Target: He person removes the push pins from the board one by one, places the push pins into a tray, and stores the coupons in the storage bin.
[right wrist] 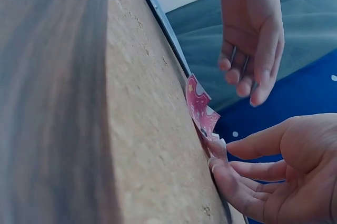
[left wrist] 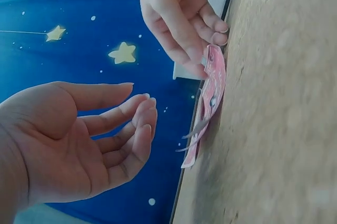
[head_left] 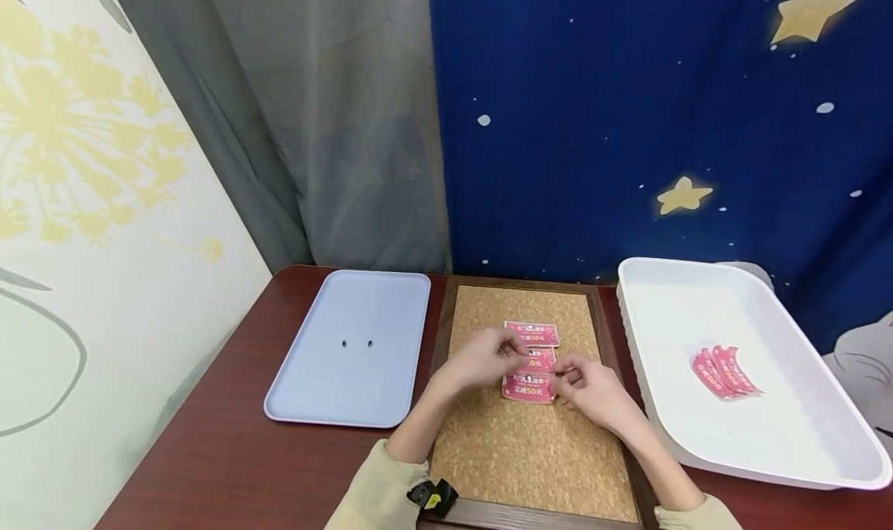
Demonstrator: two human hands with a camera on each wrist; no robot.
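Note:
Three pink paper coupons lie in a column on the cork board (head_left: pixel 530 460): a top coupon (head_left: pixel 540 336), a middle coupon (head_left: pixel 544 358) and a bottom coupon (head_left: pixel 528 391). A small shiny pin head shows on the bottom coupon, which bows up off the cork in the left wrist view. My right hand (head_left: pixel 593 390) pinches that coupon's right end between thumb and fingers. My left hand (head_left: pixel 488 356) hovers beside the middle coupon, fingers loosely bent. In the left wrist view, nothing shows between the fingers of the left hand (left wrist: pixel 95 145).
Left of the board lies a light blue tray (head_left: pixel 349 390) with two small dark pieces (head_left: pixel 370 343) in it. At the right stands a white tray (head_left: pixel 698 429) holding pink coupons (head_left: pixel 725 371). The board's raised wooden frame (head_left: pixel 537 514) surrounds the cork.

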